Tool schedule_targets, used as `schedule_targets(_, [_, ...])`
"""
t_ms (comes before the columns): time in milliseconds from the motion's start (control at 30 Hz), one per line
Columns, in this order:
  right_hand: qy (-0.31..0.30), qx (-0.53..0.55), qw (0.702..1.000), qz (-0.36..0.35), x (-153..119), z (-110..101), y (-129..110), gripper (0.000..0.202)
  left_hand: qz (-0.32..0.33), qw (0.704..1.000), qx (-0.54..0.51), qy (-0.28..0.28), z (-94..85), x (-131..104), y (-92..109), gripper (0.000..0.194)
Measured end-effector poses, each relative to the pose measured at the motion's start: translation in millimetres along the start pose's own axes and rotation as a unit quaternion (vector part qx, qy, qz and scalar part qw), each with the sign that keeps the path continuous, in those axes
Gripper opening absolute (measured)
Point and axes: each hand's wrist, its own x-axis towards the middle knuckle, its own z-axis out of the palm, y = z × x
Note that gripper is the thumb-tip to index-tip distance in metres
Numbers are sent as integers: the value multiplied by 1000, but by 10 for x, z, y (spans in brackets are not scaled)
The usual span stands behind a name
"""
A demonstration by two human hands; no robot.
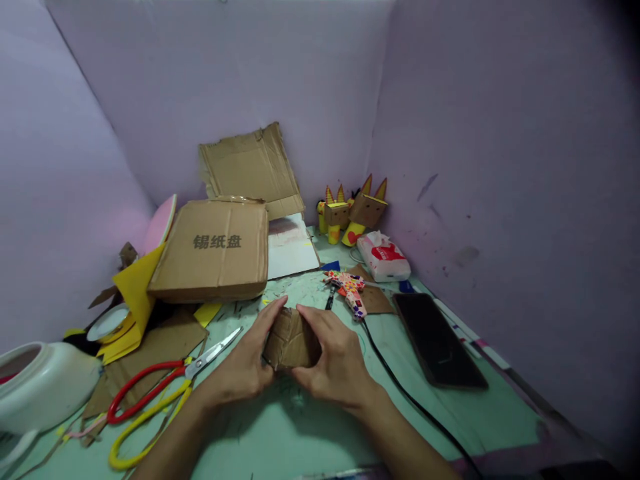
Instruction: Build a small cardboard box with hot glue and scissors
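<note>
Between my two hands is a small folded cardboard box [290,339], its creased brown face turned up. My left hand [250,357] presses along its left side, with fingers and thumb closed against it. On the opposite side, my right hand [335,357] grips the box, fingertips at the far edge and thumb at the near corner. Large scissors [187,370], one handle loop red and the other yellow, lie beside my left forearm. Beyond my right hand rests a floral-patterned glue gun [353,290] with a black cord [400,387].
A large cardboard box [210,250] stands at back left near yellow paper [140,287]. A white pot-like container [55,383] is at far left. On the right lie a phone [437,340] and a tissue pack [384,257]. Cardboard figures with pointed ears [367,210] stand by the wall.
</note>
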Motion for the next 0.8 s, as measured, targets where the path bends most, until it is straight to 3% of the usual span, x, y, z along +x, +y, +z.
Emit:
schedule_targets(100, [-2, 54, 999, 4, 6, 7, 34, 91, -26, 996, -82, 40, 55, 44, -51, 89])
schedule_targets(200, [35, 144, 984, 100, 26, 14, 93, 109, -64, 982, -168, 52, 80, 91, -47, 94])
schedule_targets(367, [-37, 150, 968, 199, 61, 75, 192, 97, -125, 989, -74, -17, 76, 79, 8, 88])
schedule_targets(533, [-22, 232, 947, 219, 29, 186, 294, 120, -113, 988, -104, -9, -8, 53, -203, 109])
schedule_targets(667, [-48, 224, 945, 233, 23, 198, 346, 103, -82, 990, -114, 6, -23, 72, -347, 100])
schedule_targets(800, [-38, 227, 950, 212, 42, 164, 335, 89, -87, 993, -67, 37, -4, 101, -289, 99])
